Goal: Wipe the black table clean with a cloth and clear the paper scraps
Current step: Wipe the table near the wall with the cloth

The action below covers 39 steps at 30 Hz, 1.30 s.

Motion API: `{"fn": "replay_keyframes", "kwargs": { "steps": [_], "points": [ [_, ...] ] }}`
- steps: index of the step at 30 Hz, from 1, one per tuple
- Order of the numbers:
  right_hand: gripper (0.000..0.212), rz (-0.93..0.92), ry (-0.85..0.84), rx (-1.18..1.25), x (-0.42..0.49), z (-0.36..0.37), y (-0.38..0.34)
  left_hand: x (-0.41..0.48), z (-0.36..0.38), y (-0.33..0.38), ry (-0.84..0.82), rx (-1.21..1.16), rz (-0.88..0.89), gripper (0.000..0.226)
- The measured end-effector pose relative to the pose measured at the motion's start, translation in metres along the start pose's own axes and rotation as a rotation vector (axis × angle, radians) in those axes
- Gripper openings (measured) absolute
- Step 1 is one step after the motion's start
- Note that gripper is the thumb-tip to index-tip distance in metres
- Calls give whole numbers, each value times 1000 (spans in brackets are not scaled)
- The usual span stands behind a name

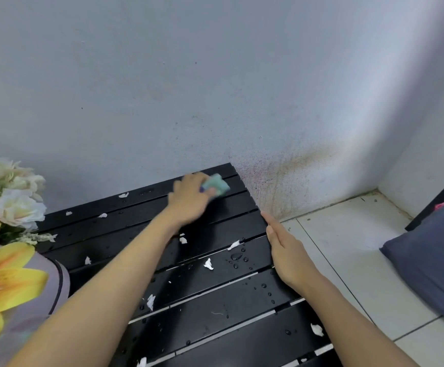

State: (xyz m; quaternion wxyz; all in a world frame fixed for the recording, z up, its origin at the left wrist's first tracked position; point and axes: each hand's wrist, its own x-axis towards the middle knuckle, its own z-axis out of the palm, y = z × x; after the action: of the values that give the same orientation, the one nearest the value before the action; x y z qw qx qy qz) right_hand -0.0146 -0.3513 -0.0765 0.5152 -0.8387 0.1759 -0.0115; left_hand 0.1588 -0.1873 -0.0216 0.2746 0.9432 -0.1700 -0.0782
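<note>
Many paper scraps (208, 264) dot the wet black table (215, 308); left hand (189, 200) grips cloth (216, 185), right hand (285, 250) flat, open.

The desk (215, 308) is glossy black slats, wet with beaded drops. Paper scraps (208, 264) look torn and matt. The green cloth (216, 184) looks soft.

Artificial flowers (6, 207) stand far left; a grey cushion (432, 263) lies on the tiled floor (348, 234).
</note>
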Motion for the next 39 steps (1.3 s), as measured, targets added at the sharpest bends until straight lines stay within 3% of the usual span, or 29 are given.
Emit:
{"fn": "replay_keyframes", "kwargs": {
  "steps": [2, 3, 5, 10, 13, 15, 18, 20, 23, 25, 27, 30, 32, 34, 36, 39],
  "points": [
    [40, 3, -2, 11, 0, 0, 0, 23, 4, -7, 142, 119, -213, 39],
    [40, 2, -4, 18, 0, 0, 0, 28, 12, -6, 169, 199, -238, 40],
    [40, 0, -5, 36, 2, 0, 1, 23, 30, 8, 192, 341, -121, 39],
    [41, -18, 1, 61, 7, 1, 4, -56, 55, 35, 94, 362, 271, 33],
    [41, -24, 5, 83, 6, 1, 2, -78, 36, 32, -209, 195, 388, 30],
    [40, -9, -2, 105, 5, 1, 2, -57, 17, 27, -236, 81, 305, 30],
    [41, -2, -20, 138, 2, -1, 1, -1, 1, 2, 76, 145, -50, 39],
    [41, -3, -23, 145, 1, -1, 0, 19, 7, -7, 160, 255, -231, 42],
    [41, -5, -20, 139, 3, -1, 2, 6, 34, 15, 184, 374, -149, 41],
    [41, -12, -14, 120, 5, 0, 3, -28, 54, 33, 149, 384, 75, 42],
    [41, -24, -5, 93, 6, 0, 3, -58, 52, 41, -15, 289, 254, 40],
    [41, -16, -7, 86, 6, 0, 3, -48, 8, 32, -368, -108, 256, 23],
    [41, -1, -23, 116, 5, -1, 3, -17, -12, 9, -170, -75, 138, 23],
    [41, 1, -29, 142, 3, -2, 2, 7, -15, -20, 74, 194, -118, 36],
    [41, -6, -32, 164, 3, -1, 1, 14, -5, -36, 190, 309, -279, 42],
    [42, -11, -38, 189, 5, -1, 2, -1, 18, -21, 237, 264, -141, 43]
  ]
}}
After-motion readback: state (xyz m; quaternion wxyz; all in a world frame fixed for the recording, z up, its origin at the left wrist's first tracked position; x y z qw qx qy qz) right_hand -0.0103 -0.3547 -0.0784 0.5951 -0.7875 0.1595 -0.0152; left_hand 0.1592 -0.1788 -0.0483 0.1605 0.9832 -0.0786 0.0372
